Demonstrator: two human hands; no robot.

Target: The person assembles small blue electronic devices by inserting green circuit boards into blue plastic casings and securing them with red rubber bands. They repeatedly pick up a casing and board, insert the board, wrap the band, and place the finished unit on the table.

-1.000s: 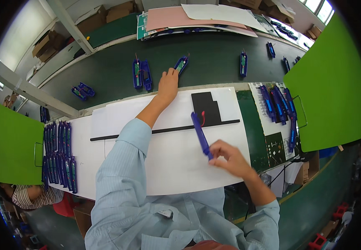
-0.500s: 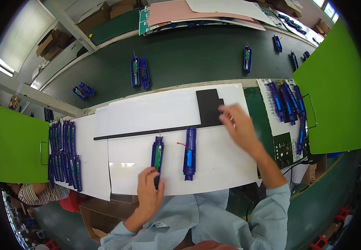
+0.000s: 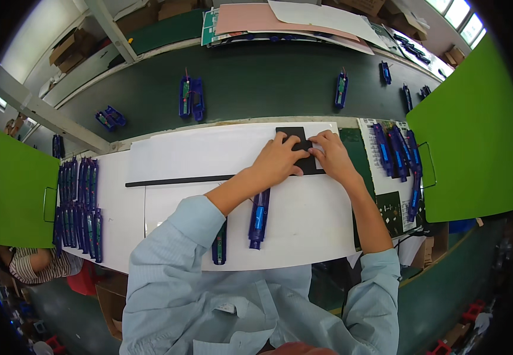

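A black sheet (image 3: 291, 131), stepped at its right side, lies on the white table top (image 3: 304, 231). My left hand (image 3: 280, 158) rests on it with fingers spread, pressing it down. At the sheet's right edge, my right hand (image 3: 331, 155) has thumb and fingertips brought together on the edge; the exact grip is partly hidden. Nearer to me lies a dark blue half-shell (image 3: 258, 219) with a bright blue cylinder inside. Left of it, another blue half-shell (image 3: 219, 248) with a green circuit board is partly covered by my left forearm.
A thin black strip (image 3: 179, 181) runs left from the sheet. Several filled blue shells (image 3: 79, 207) stand in rows at the left, and more shells (image 3: 398, 154) lie at the right. Green panels (image 3: 463, 142) flank the table. Beyond is a dark green bench (image 3: 256, 83) with scattered shells.
My left hand has let go of the shell with the circuit board and moved up and right onto the black sheet. My right hand has closed in on the sheet's edge.
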